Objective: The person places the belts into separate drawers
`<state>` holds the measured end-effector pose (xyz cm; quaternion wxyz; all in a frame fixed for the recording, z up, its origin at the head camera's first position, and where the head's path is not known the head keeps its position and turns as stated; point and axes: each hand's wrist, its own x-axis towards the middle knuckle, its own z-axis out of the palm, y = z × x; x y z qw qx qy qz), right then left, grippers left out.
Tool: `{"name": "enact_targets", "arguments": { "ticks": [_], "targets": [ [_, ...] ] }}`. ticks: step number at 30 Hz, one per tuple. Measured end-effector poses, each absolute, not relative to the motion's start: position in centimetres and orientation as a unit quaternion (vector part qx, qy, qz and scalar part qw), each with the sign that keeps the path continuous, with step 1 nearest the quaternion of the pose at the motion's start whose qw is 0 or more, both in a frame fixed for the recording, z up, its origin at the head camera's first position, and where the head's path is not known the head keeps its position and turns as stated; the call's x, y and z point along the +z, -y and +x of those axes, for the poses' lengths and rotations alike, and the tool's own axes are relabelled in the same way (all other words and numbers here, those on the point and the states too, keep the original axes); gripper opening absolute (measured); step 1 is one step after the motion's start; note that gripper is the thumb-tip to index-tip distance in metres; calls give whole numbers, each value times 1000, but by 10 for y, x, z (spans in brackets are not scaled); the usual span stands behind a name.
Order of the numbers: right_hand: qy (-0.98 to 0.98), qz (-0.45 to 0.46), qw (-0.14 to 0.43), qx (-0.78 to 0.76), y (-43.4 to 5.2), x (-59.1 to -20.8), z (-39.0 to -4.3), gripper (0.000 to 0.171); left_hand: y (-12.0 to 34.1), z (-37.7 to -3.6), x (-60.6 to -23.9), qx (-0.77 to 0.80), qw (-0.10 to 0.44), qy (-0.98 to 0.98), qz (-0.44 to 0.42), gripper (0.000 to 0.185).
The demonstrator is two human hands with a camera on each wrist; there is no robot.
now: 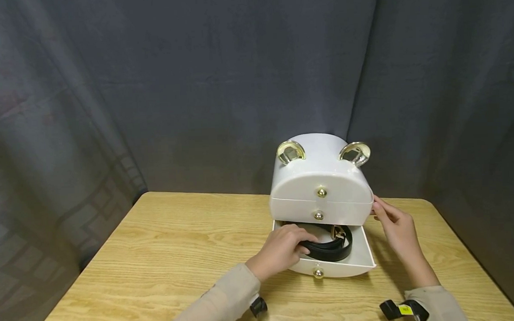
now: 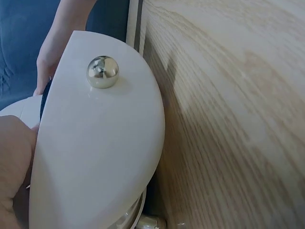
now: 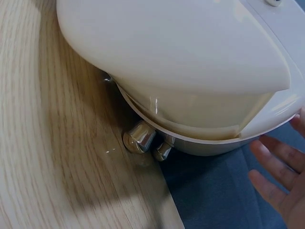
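Note:
A white, round-topped storage box (image 1: 318,168) with gold ears has its bottom drawer (image 1: 347,269) pulled out. Inside that drawer lies a coiled black belt (image 1: 330,254) with a gold buckle (image 1: 337,232). My left hand (image 1: 279,249) reaches over the drawer's left wall and pinches the coil between thumb and fingers; in the left wrist view the drawer front (image 2: 105,129) largely hides this grip. Against the box's right side my right hand (image 1: 397,226) rests its fingertips. The right wrist view shows its fingers (image 3: 274,167) extended and spread beside the box edge.
The box stands on a light wooden table (image 1: 191,238), towards the back right. Behind the table hangs a dark grey curtain (image 1: 220,95). Short gold feet (image 3: 139,137) hold the box above the tabletop. Two upper drawers with gold knobs (image 1: 321,192) are closed.

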<state>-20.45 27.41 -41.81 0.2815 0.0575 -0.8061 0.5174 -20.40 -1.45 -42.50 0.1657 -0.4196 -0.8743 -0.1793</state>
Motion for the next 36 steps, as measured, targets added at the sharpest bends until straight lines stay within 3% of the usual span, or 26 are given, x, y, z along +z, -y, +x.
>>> {"name": "enact_targets", "arguments": {
  "ticks": [6, 16, 23, 28, 36],
  "targets": [
    [806, 57, 283, 517, -274, -419, -205, 38, 16, -210, -422, -171, 132, 872, -440, 31],
    [806, 58, 284, 516, -275, -419, -205, 38, 15, -222, -414, -174, 11, 873, -456, 28],
    [807, 58, 283, 514, -274, -418, -204, 38, 15, -223, -412, -176, -24, 877, -447, 31],
    [807, 59, 284, 515, -274, -418, -204, 38, 18, -221, -413, -211, -40, 868, -448, 33],
    [805, 65, 289, 514, -274, -417, -203, 38, 19, -205, -421, -263, 10, 864, -429, 23]
  ]
}}
